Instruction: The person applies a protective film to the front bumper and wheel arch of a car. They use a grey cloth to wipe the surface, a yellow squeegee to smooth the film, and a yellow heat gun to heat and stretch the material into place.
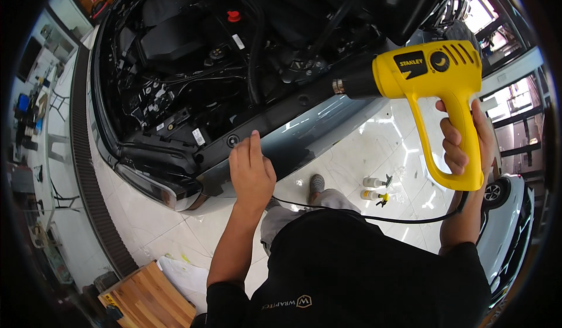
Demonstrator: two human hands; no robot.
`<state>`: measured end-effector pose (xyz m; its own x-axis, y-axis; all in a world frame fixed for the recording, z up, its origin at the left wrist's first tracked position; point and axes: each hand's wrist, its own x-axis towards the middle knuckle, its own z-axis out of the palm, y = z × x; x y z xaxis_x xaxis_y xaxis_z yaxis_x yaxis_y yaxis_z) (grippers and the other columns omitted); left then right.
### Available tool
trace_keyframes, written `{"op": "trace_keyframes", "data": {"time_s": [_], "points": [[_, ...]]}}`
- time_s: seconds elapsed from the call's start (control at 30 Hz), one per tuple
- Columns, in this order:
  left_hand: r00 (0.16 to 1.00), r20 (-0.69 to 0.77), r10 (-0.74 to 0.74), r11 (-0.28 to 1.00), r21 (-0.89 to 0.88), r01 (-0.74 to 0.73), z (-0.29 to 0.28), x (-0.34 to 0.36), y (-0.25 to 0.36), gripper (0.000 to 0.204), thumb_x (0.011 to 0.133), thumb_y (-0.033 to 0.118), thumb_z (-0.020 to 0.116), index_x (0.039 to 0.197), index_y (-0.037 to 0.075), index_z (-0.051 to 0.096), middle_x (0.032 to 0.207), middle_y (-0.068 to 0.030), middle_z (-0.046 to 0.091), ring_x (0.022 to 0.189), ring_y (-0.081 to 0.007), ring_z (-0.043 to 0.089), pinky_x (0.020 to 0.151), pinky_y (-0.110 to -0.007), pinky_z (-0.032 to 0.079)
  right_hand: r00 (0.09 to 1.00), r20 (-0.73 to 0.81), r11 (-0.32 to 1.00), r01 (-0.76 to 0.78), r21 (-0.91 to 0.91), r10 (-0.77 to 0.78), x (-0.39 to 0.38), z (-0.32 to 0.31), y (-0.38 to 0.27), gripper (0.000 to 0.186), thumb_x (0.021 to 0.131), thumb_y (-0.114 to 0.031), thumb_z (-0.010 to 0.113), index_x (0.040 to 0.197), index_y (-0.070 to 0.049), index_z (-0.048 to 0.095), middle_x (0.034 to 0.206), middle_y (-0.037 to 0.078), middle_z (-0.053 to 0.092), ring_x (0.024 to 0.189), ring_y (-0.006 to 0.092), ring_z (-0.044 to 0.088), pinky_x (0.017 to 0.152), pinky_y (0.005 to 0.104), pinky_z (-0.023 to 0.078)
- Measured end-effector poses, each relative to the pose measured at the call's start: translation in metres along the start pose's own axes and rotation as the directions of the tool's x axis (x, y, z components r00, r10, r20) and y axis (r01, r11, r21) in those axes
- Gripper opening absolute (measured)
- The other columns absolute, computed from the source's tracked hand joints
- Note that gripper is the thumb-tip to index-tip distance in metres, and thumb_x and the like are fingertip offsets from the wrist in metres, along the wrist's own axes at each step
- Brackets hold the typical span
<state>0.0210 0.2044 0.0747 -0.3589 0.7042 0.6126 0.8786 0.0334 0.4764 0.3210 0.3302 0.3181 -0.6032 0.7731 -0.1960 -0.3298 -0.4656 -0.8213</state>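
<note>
My right hand (pixel 459 140) grips the handle of a yellow heat gun (pixel 427 64), whose black and silver nozzle points left, over the upper edge of a dark gray car fender (pixel 316 120). My left hand (pixel 252 173) rests with straightened fingertips on that edge, near a round fitting in the black trim (pixel 272 114). Above is the open engine bay (pixel 175 35), with black covers, hoses and a red cap (pixel 233 16). The headlight (pixel 152 184) lies left of my left hand. A black cord hangs from the gun across my body.
Two spray bottles (pixel 372 194) stand on the white tiled floor (pixel 345 158) beside my feet. A wooden board (pixel 146 293) lies at lower left, a cluttered workbench (pixel 44 123) runs along the left, and a white car (pixel 506 228) is at right. Part of another person's hand shows at top.
</note>
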Motion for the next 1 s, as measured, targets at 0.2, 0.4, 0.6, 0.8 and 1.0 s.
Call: {"op": "trace_keyframes", "data": {"time_s": [0.2, 0.4, 0.6, 0.8, 1.0], "points": [[0.980, -0.192, -0.055, 0.997, 0.035, 0.063, -0.006, 0.004, 0.012, 0.034, 0.082, -0.006, 0.053, 0.115, -0.007, 0.058, 0.113, -0.0223, 0.058, 0.104, -0.0364, 0.056, 0.090, -0.043, 0.045, 0.992, 0.085, 0.993, -0.103, 0.060, 0.098, 0.010, -0.022, -0.018, 0.058, 0.104, -0.043, 0.030, 0.127, 0.008, 0.042, 0.080, 0.018, 0.064, 0.055, 0.0234, 0.068, 0.053, 0.0296, 0.060], [0.906, -0.401, -0.135, 0.943, 0.229, 0.241, -0.020, -0.009, 0.019, 0.026, 0.089, -0.005, 0.050, 0.114, -0.005, 0.059, 0.110, -0.0197, 0.059, 0.099, -0.0335, 0.057, 0.087, -0.038, 0.047, 0.967, 0.182, 0.981, -0.188, 0.048, 0.176, 0.043, -0.049, -0.025, 0.055, 0.102, -0.045, 0.038, 0.121, 0.006, 0.048, 0.078, 0.016, 0.065, 0.053, 0.0224, 0.067, 0.050, 0.0286, 0.059], [0.809, -0.542, -0.227, 0.867, 0.266, 0.422, -0.020, -0.023, 0.054, 0.018, 0.092, -0.002, 0.050, 0.107, -0.004, 0.060, 0.099, -0.0168, 0.060, 0.091, -0.0297, 0.058, 0.079, -0.036, 0.047, 0.939, 0.207, 0.959, -0.283, 0.016, 0.274, 0.058, -0.074, -0.035, 0.059, 0.103, -0.044, 0.031, 0.125, 0.009, 0.044, 0.073, 0.015, 0.061, 0.046, 0.0211, 0.063, 0.044, 0.0296, 0.057], [0.934, -0.304, -0.190, 0.927, 0.257, 0.272, 0.025, -0.028, 0.097, 0.021, 0.081, -0.007, 0.056, 0.101, 0.000, 0.062, 0.096, -0.0142, 0.062, 0.091, -0.0307, 0.058, 0.083, -0.040, 0.045, 0.962, 0.193, 0.978, -0.205, 0.043, 0.193, 0.058, -0.102, -0.045, 0.057, 0.104, -0.043, 0.030, 0.124, 0.008, 0.044, 0.073, 0.013, 0.059, 0.045, 0.0188, 0.061, 0.041, 0.0262, 0.055], [0.997, -0.082, 0.016, 0.958, 0.288, 0.009, 0.113, 0.025, 0.126, 0.033, 0.082, 0.000, 0.060, 0.115, -0.004, 0.059, 0.115, -0.0204, 0.060, 0.111, -0.0373, 0.056, 0.098, -0.048, 0.043, 0.998, 0.041, 0.998, 0.057, -0.013, -0.057, 0.008, -0.149, -0.057, 0.055, 0.105, -0.040, 0.029, 0.131, 0.007, 0.036, 0.072, 0.013, 0.054, 0.040, 0.0179, 0.056, 0.038, 0.0242, 0.051]]}}
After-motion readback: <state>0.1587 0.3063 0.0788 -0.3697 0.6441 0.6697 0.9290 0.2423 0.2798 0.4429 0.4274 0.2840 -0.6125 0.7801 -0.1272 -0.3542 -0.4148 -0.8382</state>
